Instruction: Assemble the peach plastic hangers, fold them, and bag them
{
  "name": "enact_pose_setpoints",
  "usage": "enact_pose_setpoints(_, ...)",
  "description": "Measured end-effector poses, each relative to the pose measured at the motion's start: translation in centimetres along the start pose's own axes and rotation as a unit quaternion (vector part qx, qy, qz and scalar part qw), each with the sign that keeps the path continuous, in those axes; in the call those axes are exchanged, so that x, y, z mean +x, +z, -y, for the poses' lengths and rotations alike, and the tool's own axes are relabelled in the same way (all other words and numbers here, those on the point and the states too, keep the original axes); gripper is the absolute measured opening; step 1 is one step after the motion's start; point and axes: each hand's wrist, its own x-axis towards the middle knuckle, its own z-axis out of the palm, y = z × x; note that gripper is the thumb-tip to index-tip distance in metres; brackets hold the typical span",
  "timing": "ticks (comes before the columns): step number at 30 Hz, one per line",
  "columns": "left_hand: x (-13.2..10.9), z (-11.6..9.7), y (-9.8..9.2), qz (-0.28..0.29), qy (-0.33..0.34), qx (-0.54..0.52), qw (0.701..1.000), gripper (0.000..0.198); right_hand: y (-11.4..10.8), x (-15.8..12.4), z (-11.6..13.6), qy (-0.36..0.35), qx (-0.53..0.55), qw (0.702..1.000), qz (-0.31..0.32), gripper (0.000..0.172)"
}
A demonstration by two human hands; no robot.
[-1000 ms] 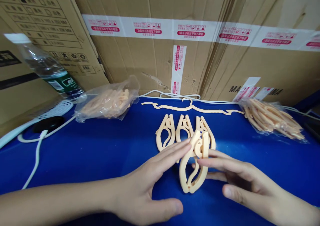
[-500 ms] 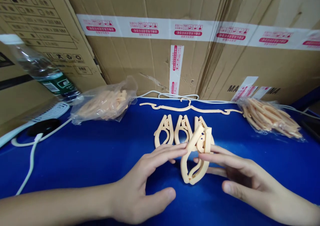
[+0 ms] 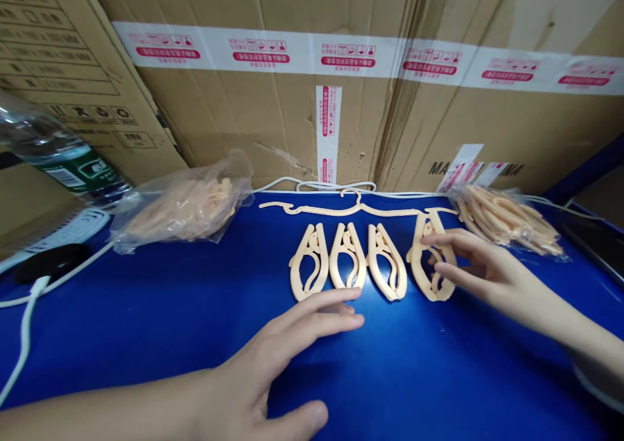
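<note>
Several beige folding hangers, folded up, stand in a row on the blue tabletop: the leftmost folded hanger (image 3: pixel 295 278), one beside it (image 3: pixel 334 268), another further right (image 3: pixel 400 278) and the rightmost folded hanger (image 3: pixel 417 259). My right hand (image 3: pixel 482 265) has its fingers on the rightmost one, over its right side; the thumb is hidden. Nearer to me, my left hand (image 3: pixel 283 343) hovers with fingers stretched and thumb apart, holding nothing, its fingertips just before the row. Behind the row lies an unfolded hanger (image 3: pixel 331 211), its hook pointing away from me.
Clear plastic bags of folded hangers lie at left (image 3: pixel 180 213) and right (image 3: pixel 511 223). A bottle with a green label (image 3: pixel 80 168), a black round object (image 3: pixel 51 262) and a white cable (image 3: pixel 24 337) are at the left. Cardboard boxes (image 3: pixel 244 116) wall off the back.
My right hand has moved right and away from me, bringing the folded hanger to the right end of the row. My left hand has come off that hanger. The view has shifted slightly.
</note>
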Motion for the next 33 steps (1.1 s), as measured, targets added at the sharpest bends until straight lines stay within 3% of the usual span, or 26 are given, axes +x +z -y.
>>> enact_pose_setpoints(3,0.0,0.0,0.0,-0.008,-0.005,0.007,1.0,0.067,-0.4,0.3,-1.3,-0.028,-0.099,0.994,0.038,0.055)
enact_pose_setpoints(9,0.4,0.1,-0.1,-0.019,0.016,0.019,1.0,0.068,-0.5,-0.1,-1.5,-0.052,-0.216,0.969,0.109,0.085)
enact_pose_setpoints(18,0.6,0.4,-0.1,-0.079,0.014,0.093,0.992,0.049,-0.1,-0.1,-1.9,-0.096,-0.246,0.96,0.096,0.08)
enact_pose_setpoints(26,1.7,2.0,-1.7,-0.163,-0.042,0.164,0.972,0.027,0.0,0.0,-1.7,-0.088,-0.246,0.959,0.109,0.081)
enact_pose_setpoints(29,1.8,2.6,-1.6,-0.138,-0.072,0.196,0.968,0.032,0.1,-0.1,-1.4,-0.087,-0.237,0.961,0.117,0.079)
enact_pose_setpoints(33,1.4,2.6,-0.8,-0.047,-0.071,0.274,0.958,0.058,0.5,-0.1,-1.0,-0.098,-0.231,0.961,0.112,0.077)
